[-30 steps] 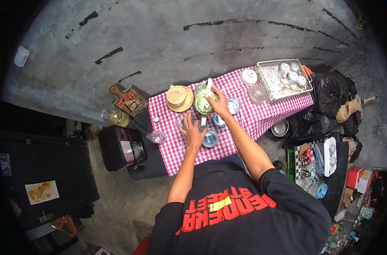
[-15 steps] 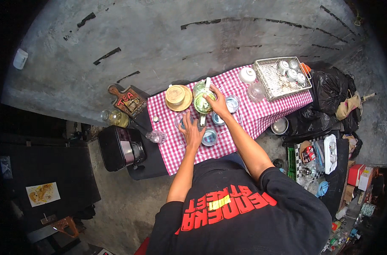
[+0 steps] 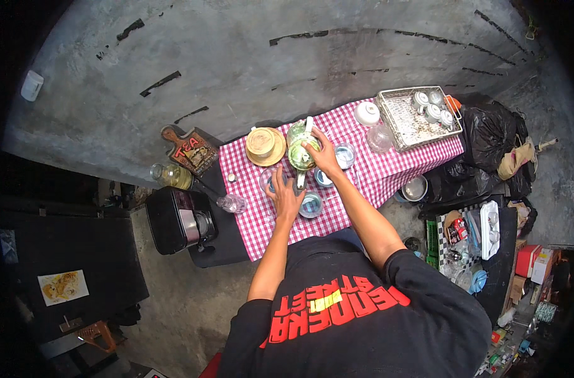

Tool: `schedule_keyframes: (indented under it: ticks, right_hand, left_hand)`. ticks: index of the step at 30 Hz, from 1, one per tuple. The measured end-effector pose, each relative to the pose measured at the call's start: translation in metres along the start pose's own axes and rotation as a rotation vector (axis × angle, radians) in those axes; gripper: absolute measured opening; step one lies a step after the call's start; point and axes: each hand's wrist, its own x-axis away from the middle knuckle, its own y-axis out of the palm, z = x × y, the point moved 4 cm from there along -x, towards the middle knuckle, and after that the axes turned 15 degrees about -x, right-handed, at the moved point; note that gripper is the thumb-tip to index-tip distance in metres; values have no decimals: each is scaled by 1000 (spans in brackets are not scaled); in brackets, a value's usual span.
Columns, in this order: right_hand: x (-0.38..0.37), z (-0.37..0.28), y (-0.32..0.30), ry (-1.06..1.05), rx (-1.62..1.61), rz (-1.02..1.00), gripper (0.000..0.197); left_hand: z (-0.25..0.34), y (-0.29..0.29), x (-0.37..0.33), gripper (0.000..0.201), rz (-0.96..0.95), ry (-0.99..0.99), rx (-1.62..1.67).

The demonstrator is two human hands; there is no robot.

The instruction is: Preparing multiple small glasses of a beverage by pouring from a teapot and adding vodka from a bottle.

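Observation:
A green-and-white teapot (image 3: 299, 160) is tilted over the near middle of the checked table, its spout pointing toward me. My right hand (image 3: 323, 155) is closed on it, with fingers at its lid and handle side. My left hand (image 3: 287, 200) is beside the spout, its fingers spread around the near side of a glass cup (image 3: 263, 181) that they partly hide; whether they touch it I cannot tell. Close by are a glass cup (image 3: 311, 205) nearer me, another cup (image 3: 323, 177) under my right wrist, and one more cup (image 3: 345, 155) farther right.
A straw-coloured round lidded pot (image 3: 260, 142) on a plate stands behind my left hand. A wire tray (image 3: 403, 129) with several cups, a white bowl (image 3: 367, 113) and a clear jar (image 3: 380, 137) are at right. Left are a glass bottle (image 3: 231, 203) and a black appliance (image 3: 167, 217).

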Motion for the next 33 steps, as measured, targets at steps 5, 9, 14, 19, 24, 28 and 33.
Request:
schedule_keyframes:
  ticks: [5, 9, 14, 19, 24, 28, 33]
  right_hand:
    - [2, 0, 2, -31, 17, -12, 68]
    - [3, -1, 1, -12, 1, 6, 68]
    - [4, -8, 4, 18, -33, 4, 69]
    - [2, -6, 3, 10, -38, -2, 70]
    - [5, -5, 7, 12, -49, 1, 69]
    - [2, -2, 1, -31, 26, 9, 67]
    - [3, -5, 3, -7, -1, 5, 68]
  left_hand:
    - [0, -2, 0, 46, -6, -9, 8]
    - [2, -2, 0, 47, -13, -12, -1]
    - [-1, 1, 2, 48, -20, -18, 0]
    - [-2, 5, 0, 47, 7, -10, -22]
    - [-6, 6, 2, 47, 7, -22, -21]
    - [1, 0, 0, 48, 8, 2, -9]
    - [-3, 2, 2, 47, 17, -11, 5]
